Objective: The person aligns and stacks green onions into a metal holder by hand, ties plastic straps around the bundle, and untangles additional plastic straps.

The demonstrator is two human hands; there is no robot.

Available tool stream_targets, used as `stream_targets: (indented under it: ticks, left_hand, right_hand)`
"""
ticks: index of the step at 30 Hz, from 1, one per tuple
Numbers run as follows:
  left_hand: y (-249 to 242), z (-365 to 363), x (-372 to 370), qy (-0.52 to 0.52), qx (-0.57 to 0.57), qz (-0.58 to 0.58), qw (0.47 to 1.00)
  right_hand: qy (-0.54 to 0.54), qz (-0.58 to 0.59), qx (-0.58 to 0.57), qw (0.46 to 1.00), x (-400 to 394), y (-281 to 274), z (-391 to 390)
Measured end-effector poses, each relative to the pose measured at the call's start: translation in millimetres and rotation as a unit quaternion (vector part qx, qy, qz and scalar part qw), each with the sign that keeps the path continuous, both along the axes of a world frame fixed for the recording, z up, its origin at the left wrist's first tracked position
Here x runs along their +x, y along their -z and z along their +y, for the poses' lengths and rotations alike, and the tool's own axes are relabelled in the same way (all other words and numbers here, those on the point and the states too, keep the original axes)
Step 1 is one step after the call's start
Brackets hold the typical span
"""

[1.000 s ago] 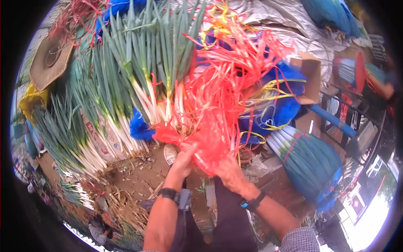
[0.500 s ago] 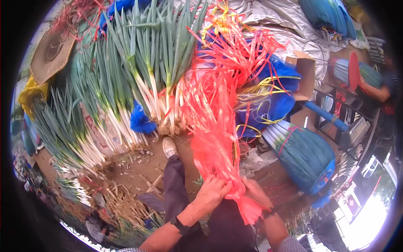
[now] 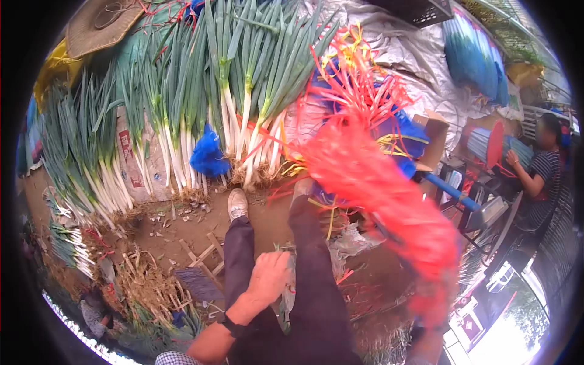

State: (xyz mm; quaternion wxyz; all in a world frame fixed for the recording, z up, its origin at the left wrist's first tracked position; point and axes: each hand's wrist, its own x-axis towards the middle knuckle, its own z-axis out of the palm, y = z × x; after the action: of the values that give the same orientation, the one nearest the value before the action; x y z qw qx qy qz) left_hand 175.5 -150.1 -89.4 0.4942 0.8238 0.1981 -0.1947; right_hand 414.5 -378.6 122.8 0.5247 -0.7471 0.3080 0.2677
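My left hand (image 3: pixel 271 277) is closed in front of my legs. A greenish-grey strip (image 3: pixel 287 301) runs along its inner side; I cannot make out its kind. On the right, a bundle of red plastic straps (image 3: pixel 389 188) stretches diagonally, smeared by motion. Its lower end covers most of my right hand (image 3: pixel 433 298), which grips it. More red and yellow straps (image 3: pixel 359 82) lie beyond, over blue material (image 3: pixel 413 134). Upright scallions (image 3: pixel 249 79) with white stems and roots stand in front of me.
A blue net bundle (image 3: pixel 210 152) leans against the scallions. Crossed wooden sticks (image 3: pixel 207 255) and loose roots (image 3: pixel 149 283) lie on the dirt. At right are a cardboard box (image 3: pixel 433 137), a metal frame with a blue bar (image 3: pixel 450 191), and another person (image 3: pixel 538 176) handling scallions.
The red straps have swung from between my hands to the right, with my right hand. My left hand has let go of them and moved left. The view has shifted, showing another person.
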Motion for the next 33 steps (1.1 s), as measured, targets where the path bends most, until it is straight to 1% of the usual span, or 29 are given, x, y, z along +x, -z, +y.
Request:
stream_targets:
  ticks: [1,2,4,6,8,9,11,12,13,14,16,18,20,22,26,28,29,31,32,33]
  left_hand:
    - [2.1,1.7,-16.0,0.007,-0.011,0.007,1.0]
    - [4.2,2.6,-32.0,0.016,-0.022,0.014,1.0]
    - [0.1,4.0,-46.7,0.025,-0.042,0.025,0.999]
    - [-5.6,11.2,-58.5,0.028,-0.054,0.038,0.997]
    - [-11.8,20.1,-66.7,0.009,-0.065,0.042,0.997]
    - [-13.9,24.6,-69.5,0.001,-0.071,0.043,0.997]
    - [-23.4,39.1,-75.4,-0.005,-0.075,0.076,0.994]
    - [-27.0,44.9,-80.5,-0.007,-0.078,0.095,0.992]
    - [-27.5,48.5,-89.9,-0.017,-0.077,0.098,0.992]
    - [-26.8,52.0,-101.8,-0.029,-0.075,0.101,0.992]
    - [-21.2,61.6,-118.0,-0.048,-0.063,0.126,0.989]
    - [-18.6,61.6,-133.8,-0.047,-0.06,0.178,0.981]
    - [-8.2,53.0,-139.8,-0.065,-0.079,0.193,0.976]
    - [-2.0,44.9,-125.8,-0.08,-0.113,0.221,0.965]
    - [8.7,20.7,-82.0,-0.1,-0.142,0.195,0.965]
    - [16.7,14.4,-54.6,-0.089,-0.142,0.173,0.971]
    - [25.9,12.0,-44.6,-0.077,-0.144,0.181,0.97]
    - [55.4,6.7,-24.8,-0.053,-0.146,0.194,0.969]
    - [73.8,-0.5,-15.1,-0.098,-0.165,0.208,0.959]
    - [93.4,-11.4,-4.0,-0.144,-0.184,0.221,0.947]
  right_hand:
    - [0.033,-0.09,0.019,0.995,-4.7,-29.1,-20.5]
    - [0.059,-0.143,0.034,0.987,-12.9,-50.9,-36.3]
    - [0.1,-0.203,0.071,0.971,-36.1,-75.9,-62.1]
    - [0.145,-0.227,0.096,0.958,-59.2,-79.8,-78.3]
    - [0.183,-0.226,0.129,0.948,-76.0,-59.1,-81.3]
    - [0.185,-0.207,0.158,0.948,-83.7,-42.6,-80.8]
    - [0.166,-0.13,0.256,0.943,-99.1,-5.1,-76.9]
    - [0.155,-0.085,0.28,0.943,-105.7,12.4,-69.7]
    - [0.222,-0.055,0.13,0.965,-116.2,30.3,-60.8]
    - [0.19,-0.016,0.12,0.974,-123.4,43.2,-66.4]
    - [0.182,0.024,0.117,0.976,-143.4,60.5,-103.4]
    - [0.197,0.037,0.084,0.976,-162.7,65.1,-143.2]
    - [0.227,0.034,0.05,0.972,-190.4,55.4,-176.2]
    - [0.249,0.017,0.038,0.968,-209.0,51.2,-201.2]
    - [0.252,0.005,0.052,0.966,-236.0,52.0,-246.0]
    - [0.299,-0.002,0.003,0.954,-235.5,59.5,-244.4]
    - [0.322,-0.004,-0.023,0.946,-234.2,60.5,-241.3]
    - [0.325,0.022,0.019,0.945,-236.8,50.1,-254.7]
    - [0.325,0.036,0.04,0.944,-239.5,46.1,-262.6]
    - [0.335,0.018,0.041,0.941,-244.8,45.5,-270.9]
